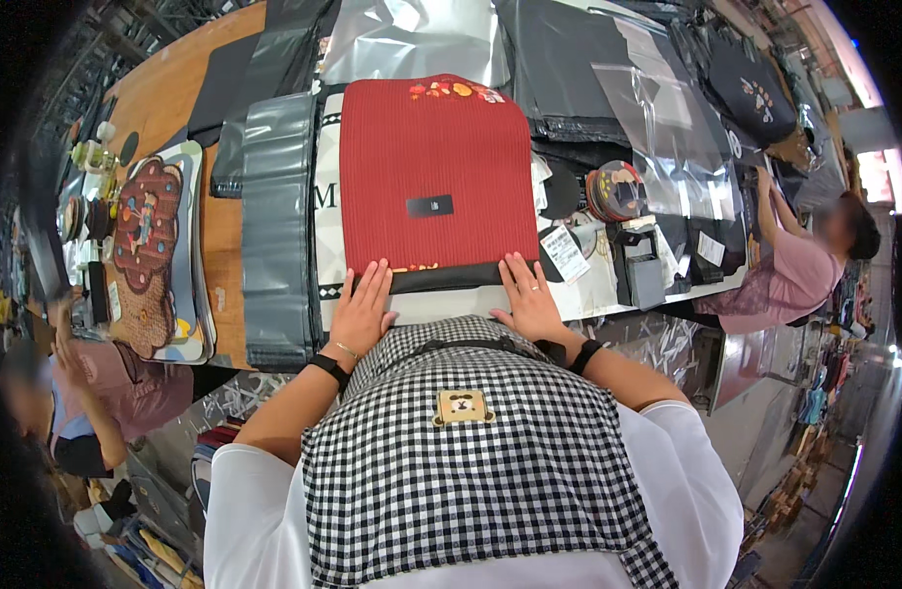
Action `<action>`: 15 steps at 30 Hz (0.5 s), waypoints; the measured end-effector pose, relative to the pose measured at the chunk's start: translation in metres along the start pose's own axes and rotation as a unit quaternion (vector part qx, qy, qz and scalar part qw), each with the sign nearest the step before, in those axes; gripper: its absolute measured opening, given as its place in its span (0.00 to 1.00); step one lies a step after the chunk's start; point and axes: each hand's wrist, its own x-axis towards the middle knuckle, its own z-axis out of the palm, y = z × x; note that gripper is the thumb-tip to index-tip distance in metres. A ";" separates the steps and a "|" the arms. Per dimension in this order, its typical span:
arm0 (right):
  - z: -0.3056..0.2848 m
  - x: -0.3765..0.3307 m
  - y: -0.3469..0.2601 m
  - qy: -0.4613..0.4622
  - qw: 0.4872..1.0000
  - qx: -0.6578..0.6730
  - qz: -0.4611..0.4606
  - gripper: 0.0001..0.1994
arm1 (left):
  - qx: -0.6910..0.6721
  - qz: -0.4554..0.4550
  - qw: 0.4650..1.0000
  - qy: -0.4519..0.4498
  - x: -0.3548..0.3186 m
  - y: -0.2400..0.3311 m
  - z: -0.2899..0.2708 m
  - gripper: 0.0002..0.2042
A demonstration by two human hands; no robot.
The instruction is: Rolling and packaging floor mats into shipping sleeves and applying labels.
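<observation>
Right now, both of the person's hands are lying flat and open, palms down, on the near edge of a red ribbed cushion cover [431, 177] spread on the long wooden table [166, 93]. The left hand [361, 312] is pressing with fingers stretched out on the cover's lower left corner, where a black band [441, 278] is running along the hem; the right hand [530, 299] is resting the same way on the lower right corner, a ring showing on one finger. Neither hand is gripping anything. The cover is lying directly in front of the person's checked apron [471, 461], on top of a white printed sheet [325, 196], with small embroidered flowers [451, 90] at its far edge and a small black label [430, 206] near its middle. Just to its left a grey plastic mailing bag [274, 226] is lying lengthwise, and farther left a brown decorated mat [147, 245] is sitting on a pale tray. To the right, round coasters [618, 191] and clear plastic bags [667, 128] are crowding the table. Two other people are sitting at the table's ends, one at the lower left [88, 393] and one at the right [804, 275].
</observation>
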 end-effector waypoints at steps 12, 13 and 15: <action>-0.018 0.193 0.061 0.123 0.976 -0.030 0.176 0.50 | 0.047 -0.108 0.992 0.045 0.152 -0.049 -0.062 0.36; -0.024 0.204 0.065 0.135 0.974 -0.047 0.175 0.50 | 0.002 -0.078 0.997 0.024 0.153 -0.038 -0.070 0.36; -0.039 0.215 0.067 0.158 0.973 -0.040 0.162 0.45 | -0.051 -0.017 0.998 -0.027 0.147 -0.008 -0.059 0.35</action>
